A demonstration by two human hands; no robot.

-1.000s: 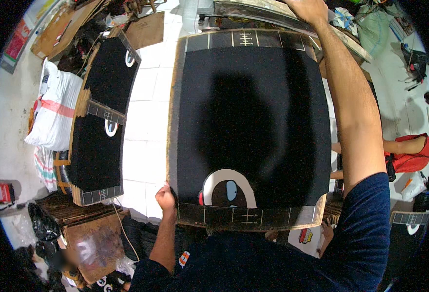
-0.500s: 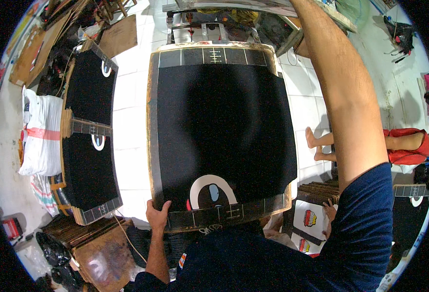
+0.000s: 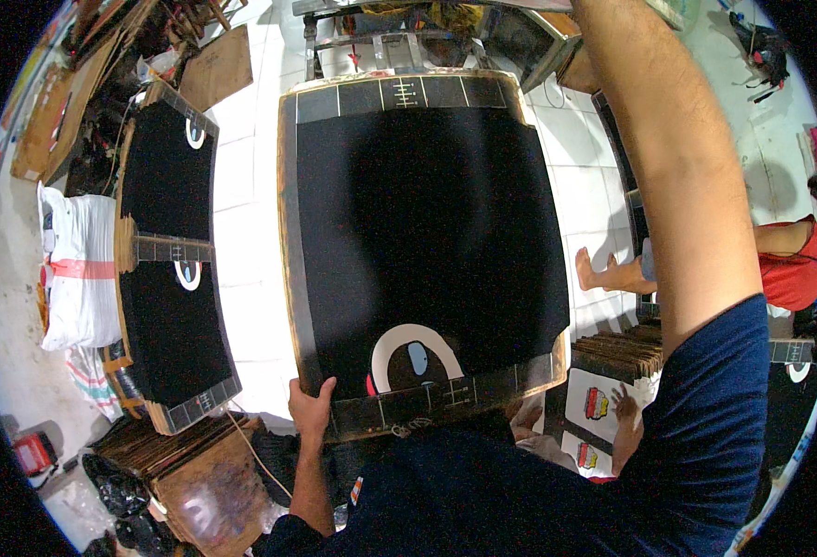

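In front of me is a wide printing board (image 3: 308, 446) with a grid-marked border, bearing a black fabric panel (image 3: 427, 223). A white and brown eye-like print with a light blue patch (image 3: 418, 357) shows on the panel's near edge. My left hand (image 3: 312, 405) grips the board's near left corner, thumb on top and the other fingers mostly hidden at its side. My right arm, in a dark blue sleeve, reaches up along the right, and its hand is beyond the upper edge of the picture.
More boards with black fabric (image 3: 172, 325) stand at the left beside a white sack (image 3: 82, 269). Another person's hand (image 3: 627, 408) is over a white printed piece (image 3: 596, 401) at the lower right. Someone's bare feet and red clothing (image 3: 791, 269) appear farther right. Stacked boards (image 3: 209, 501) lie lower left.
My view has shifted slightly. My left hand stays at the board's corner, and my right arm stays raised. The other person's leg on the right has changed position.
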